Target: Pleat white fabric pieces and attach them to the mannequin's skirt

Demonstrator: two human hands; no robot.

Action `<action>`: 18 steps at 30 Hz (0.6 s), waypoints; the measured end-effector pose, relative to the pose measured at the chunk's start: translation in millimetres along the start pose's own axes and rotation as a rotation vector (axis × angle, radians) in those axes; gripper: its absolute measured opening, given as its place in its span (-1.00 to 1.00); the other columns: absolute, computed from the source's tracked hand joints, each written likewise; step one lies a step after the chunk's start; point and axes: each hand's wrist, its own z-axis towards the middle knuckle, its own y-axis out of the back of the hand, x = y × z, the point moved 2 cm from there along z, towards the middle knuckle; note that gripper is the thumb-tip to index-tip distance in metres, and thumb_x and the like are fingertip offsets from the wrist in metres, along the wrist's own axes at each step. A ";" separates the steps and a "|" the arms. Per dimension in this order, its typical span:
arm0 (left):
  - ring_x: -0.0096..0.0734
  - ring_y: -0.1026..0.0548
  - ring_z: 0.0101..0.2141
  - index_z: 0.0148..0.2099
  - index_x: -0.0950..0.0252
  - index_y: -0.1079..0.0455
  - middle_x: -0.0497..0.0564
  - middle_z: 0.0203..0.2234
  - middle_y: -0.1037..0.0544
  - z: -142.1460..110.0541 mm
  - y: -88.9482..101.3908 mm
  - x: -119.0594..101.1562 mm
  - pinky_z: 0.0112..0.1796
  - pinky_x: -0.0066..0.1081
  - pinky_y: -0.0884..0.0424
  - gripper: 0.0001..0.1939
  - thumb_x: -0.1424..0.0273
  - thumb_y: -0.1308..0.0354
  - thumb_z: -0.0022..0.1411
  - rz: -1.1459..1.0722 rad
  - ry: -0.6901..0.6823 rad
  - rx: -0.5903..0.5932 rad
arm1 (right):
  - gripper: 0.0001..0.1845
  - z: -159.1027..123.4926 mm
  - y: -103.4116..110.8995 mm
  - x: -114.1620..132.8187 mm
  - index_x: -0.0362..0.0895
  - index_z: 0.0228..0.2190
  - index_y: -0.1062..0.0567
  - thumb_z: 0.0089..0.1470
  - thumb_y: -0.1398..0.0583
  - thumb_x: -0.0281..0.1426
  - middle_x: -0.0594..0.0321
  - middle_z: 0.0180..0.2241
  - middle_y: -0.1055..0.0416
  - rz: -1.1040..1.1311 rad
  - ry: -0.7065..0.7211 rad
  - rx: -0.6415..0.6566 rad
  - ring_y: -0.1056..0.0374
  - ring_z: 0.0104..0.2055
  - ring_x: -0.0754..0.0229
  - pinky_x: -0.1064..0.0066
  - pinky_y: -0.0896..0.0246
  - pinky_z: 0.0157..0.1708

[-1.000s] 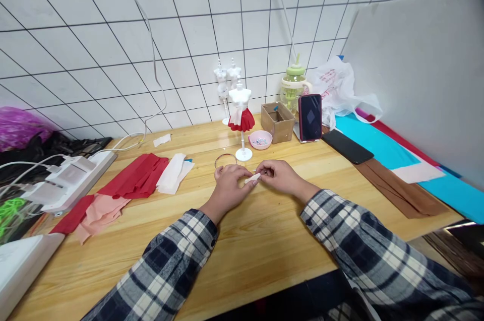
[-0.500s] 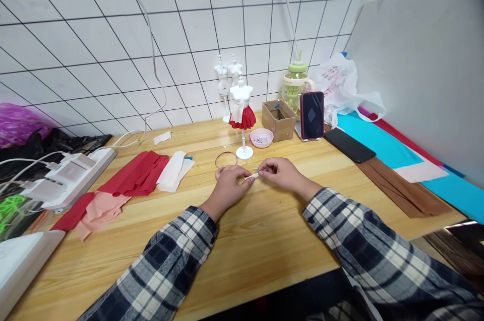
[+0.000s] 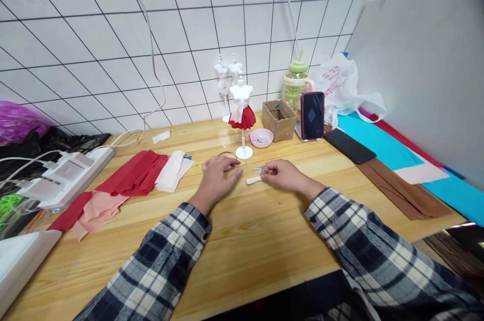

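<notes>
My right hand (image 3: 280, 175) is closed in a pinch on a short, folded strip of off-white cloth (image 3: 253, 180). Two thin metal points (image 3: 259, 169) stick out beside its fingertips; I cannot tell which tool they belong to. My left hand (image 3: 218, 180) is apart from the strip, thumb and fingers spaced, reaching over a thin round hoop (image 3: 227, 153) and partly covering it; whether it touches the hoop is unclear. Just behind the hands a small white dress form (image 3: 242, 91) stands upright, wearing a red pleated skirt (image 3: 244, 118) with a white cloth piece at its front.
Red cloth (image 3: 132, 172) and white cloth (image 3: 174, 172) lie left, near a power strip (image 3: 75, 180). Behind are a pink bowl (image 3: 261, 138) of beads, a cardboard box (image 3: 280, 120), a propped phone (image 3: 312, 115) and a green-lidded bottle (image 3: 296, 84). Brown cloth (image 3: 406, 190) lies right.
My left hand has let go of the white strip and moved left over the hoop. The strip stays in my right hand, and the metal points show more clearly.
</notes>
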 end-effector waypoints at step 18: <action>-0.25 -0.46 -0.26 -0.17 0.23 -0.25 -0.03 -0.39 -0.56 0.7 2.9 12.1 -0.02 -0.15 -0.21 -0.84 0.33 0.11 0.39 -0.086 -0.020 0.005 | -0.65 -5.5 3.5 17.4 -0.01 -0.04 -0.54 0.10 -0.22 -0.37 0.27 -0.28 -0.58 -0.144 0.192 -0.241 -0.40 -0.42 0.26 0.42 -0.29 -0.37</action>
